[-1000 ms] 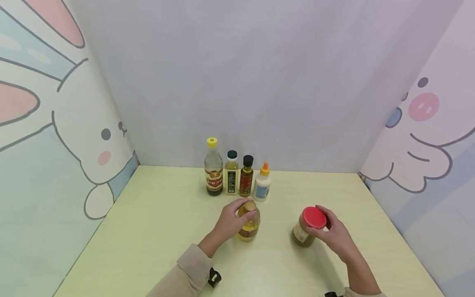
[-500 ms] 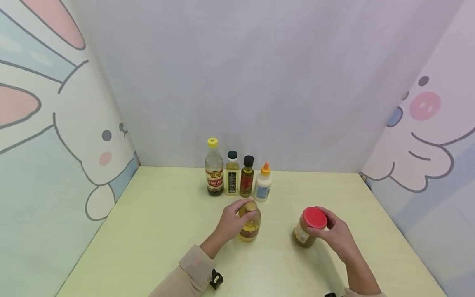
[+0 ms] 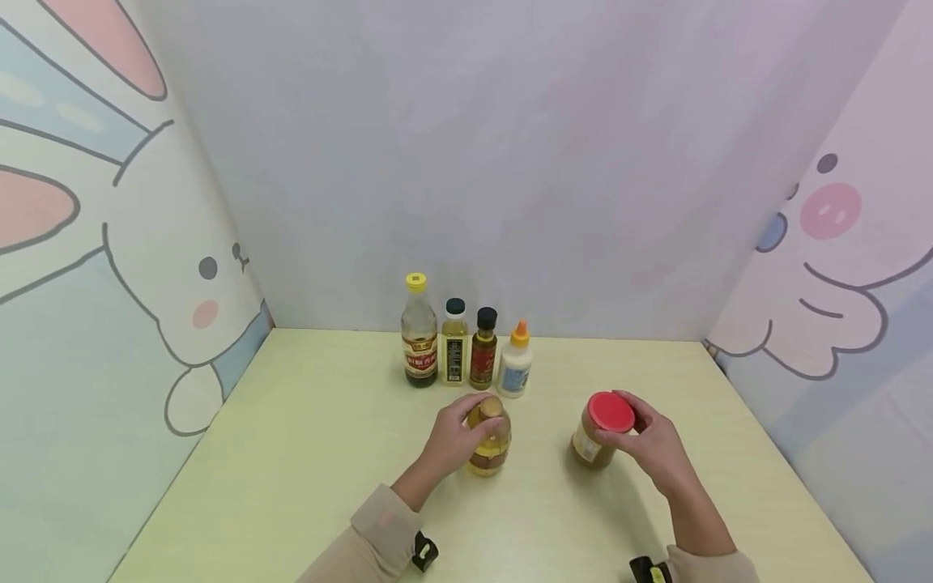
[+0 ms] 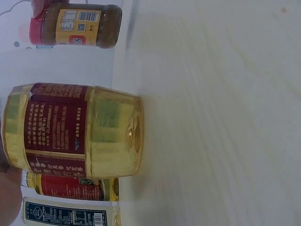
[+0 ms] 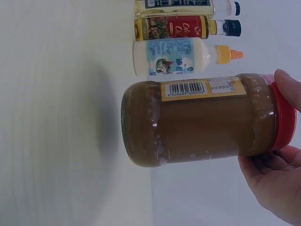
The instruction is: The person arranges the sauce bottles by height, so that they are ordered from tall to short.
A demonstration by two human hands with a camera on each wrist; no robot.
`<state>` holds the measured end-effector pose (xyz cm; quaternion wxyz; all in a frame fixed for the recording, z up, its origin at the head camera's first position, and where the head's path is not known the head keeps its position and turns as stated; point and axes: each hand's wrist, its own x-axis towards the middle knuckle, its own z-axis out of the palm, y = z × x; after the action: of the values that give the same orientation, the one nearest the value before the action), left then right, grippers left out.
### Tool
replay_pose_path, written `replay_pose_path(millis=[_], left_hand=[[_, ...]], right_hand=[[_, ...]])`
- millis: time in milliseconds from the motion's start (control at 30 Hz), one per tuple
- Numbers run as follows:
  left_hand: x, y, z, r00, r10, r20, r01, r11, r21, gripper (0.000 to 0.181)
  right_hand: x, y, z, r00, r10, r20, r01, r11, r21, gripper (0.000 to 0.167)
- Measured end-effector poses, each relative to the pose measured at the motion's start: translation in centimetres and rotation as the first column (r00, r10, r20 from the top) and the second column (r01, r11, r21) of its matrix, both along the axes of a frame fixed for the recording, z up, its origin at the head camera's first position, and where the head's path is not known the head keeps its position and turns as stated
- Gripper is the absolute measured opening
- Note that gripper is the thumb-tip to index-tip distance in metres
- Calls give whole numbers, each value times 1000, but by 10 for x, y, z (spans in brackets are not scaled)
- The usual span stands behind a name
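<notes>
My left hand (image 3: pixel 453 437) grips the neck of a squat bottle of yellow oil (image 3: pixel 490 463) with a gold cap. That bottle stands upright on the table, its dark red label (image 4: pixel 59 127) facing the left wrist camera. To the right, my right hand (image 3: pixel 652 445) holds a jar of brown paste, apparently peanut butter (image 5: pixel 202 122), by its red lid (image 3: pixel 611 412). A shadow lies apart from the jar's base, so it hangs slightly above the table. Thumb and fingers sit on opposite sides of the lid. Some left fingers are hidden behind the oil bottle.
Behind, in a row, stand a yellow-capped bottle of dark liquid (image 3: pixel 420 348), a pale oil bottle (image 3: pixel 454 348), a dark-capped olive oil bottle (image 3: pixel 483 356) and a white squeeze bottle (image 3: pixel 514 368) with an orange tip. Walls (image 3: pixel 466 162) bound the table (image 3: pixel 291 437) at back and sides.
My right hand and the jar have moved slightly up and left in the head view. The left hand and oil bottle have stayed put.
</notes>
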<state>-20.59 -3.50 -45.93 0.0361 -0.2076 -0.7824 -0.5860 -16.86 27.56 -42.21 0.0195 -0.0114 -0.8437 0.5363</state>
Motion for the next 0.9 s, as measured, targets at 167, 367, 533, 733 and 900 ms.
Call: replay_pose_path(millis=[167,367,533,733,900], left_hand=[[0,-1,-1,1000,1,-8,-1,1000,-2,39],[0,0,0,1000,0,-6,0,1000,-4,42],[-1,-1,-1,1000,-1,-13,1,1000,-17,45],[-2,-1,-1,1000,-2,-20,1,1000,-15,41],[-1,-1,-1,1000,-1,-19,1,1000,-17,41]], right_hand=[[-12,-3,4,1000,18,-3,-18,1000,-9,81],[-26,-5,5,1000,26,5,-25,999,-30,80],[-38,-8,4,1000,24,15,-23,999,-42,80],[-53,-12,0,999,34,7,-33,998,-48,80],[-62,-14,-4,999,33,2,-33,998,-58,79]])
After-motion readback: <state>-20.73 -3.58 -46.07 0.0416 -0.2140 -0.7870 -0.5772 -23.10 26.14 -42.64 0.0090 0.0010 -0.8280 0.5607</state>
